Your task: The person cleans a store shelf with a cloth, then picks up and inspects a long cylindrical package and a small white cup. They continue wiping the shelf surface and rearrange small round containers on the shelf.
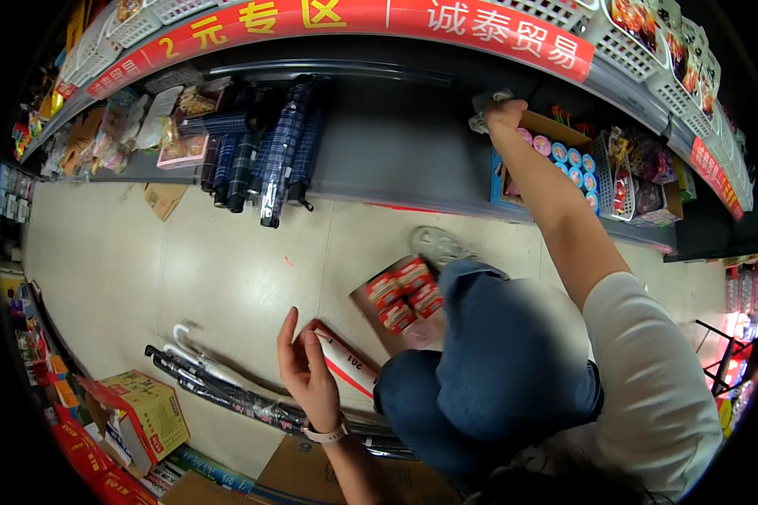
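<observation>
My right hand (pixel 506 113) reaches to the lower shelf (pixel 379 139), closed on a crumpled grey cloth (pixel 480 112) at the back left corner of a blue display box (pixel 498 177) of tubs with pink and light-blue lids. My left hand (pixel 309 366), with a light band at the wrist, is held over the floor with its fingers apart and nothing in it. Just beyond it lies a red and white box (pixel 347 363). A carton (pixel 369 309) with several red and yellow packs (pixel 410 293) stands beside my knees.
Folded plaid umbrellas (pixel 284 151) lie on the shelf's left half, near bagged goods (pixel 158 117). Long wrapped umbrellas (pixel 227 391) lie on the floor behind my left hand. An opened yellow carton (pixel 142 416) stands at lower left. White baskets (pixel 625 38) line the upper shelf, above its red sign strip (pixel 354 16).
</observation>
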A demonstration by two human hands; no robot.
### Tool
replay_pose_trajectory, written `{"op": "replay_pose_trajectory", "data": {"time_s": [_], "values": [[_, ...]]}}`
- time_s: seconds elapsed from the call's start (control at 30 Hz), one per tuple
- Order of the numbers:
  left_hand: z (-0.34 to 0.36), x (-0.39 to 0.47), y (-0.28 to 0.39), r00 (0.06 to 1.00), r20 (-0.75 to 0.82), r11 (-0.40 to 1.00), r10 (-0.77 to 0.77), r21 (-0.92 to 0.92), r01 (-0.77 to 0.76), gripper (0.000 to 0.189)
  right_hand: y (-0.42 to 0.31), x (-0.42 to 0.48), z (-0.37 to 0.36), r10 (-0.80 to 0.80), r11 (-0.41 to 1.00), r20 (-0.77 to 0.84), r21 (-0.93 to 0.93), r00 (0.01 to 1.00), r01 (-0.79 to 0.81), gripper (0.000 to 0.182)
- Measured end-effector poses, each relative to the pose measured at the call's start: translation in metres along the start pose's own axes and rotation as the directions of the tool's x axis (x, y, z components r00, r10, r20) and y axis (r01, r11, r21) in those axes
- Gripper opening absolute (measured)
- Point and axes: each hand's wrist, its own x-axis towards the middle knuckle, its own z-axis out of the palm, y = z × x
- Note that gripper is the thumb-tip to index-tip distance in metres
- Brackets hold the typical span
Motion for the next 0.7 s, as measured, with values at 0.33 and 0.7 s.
{"op": "replay_pose_trajectory", "data": {"time_s": [0.33, 0.7], "values": [[0.076, 0.026, 0.017, 0.995, 0.097, 0.994, 0.009, 0.103, -0.019, 0.032, 0.060, -0.039, 0.142, -0.485, 0.719, 0.201, -0.462, 0.851, 0.519, 0.068], [0.078, 0.061, 0.004, 0.982, -0.108, 0.961, -0.153, 0.218, 0.174, 0.028, -0.044, -0.115, 0.243, -0.710, 0.496, 0.498, -0.150, 0.499, 0.855, 0.053]]}}
